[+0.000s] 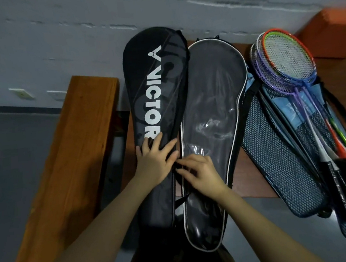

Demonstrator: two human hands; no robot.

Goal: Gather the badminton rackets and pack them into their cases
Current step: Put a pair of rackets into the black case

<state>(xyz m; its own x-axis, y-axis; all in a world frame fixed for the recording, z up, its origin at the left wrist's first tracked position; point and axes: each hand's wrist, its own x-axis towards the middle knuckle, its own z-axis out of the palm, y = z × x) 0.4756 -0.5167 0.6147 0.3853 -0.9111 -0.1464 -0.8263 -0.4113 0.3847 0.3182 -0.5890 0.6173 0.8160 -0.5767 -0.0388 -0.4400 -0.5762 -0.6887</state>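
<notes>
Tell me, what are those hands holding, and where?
Left hand presses flat on the black case, low down. Right hand fingers its edge at the seam; a real grip cannot be told.

At frame centre, a black Victor case [155,115] lay open beside its grey inner half [213,116] on the worktop [252,184]. The left hand [156,162] pressed flat on the case; the right hand [200,172] pinched its edge. At right, rackets [289,65] rested on a blue mesh case [277,158].

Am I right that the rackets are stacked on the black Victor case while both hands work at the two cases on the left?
Not quite. The head view shows the rackets stacked on the blue mesh case at the right, not on the black Victor case. The left hand and right hand do work at the two cases on the left.
</notes>
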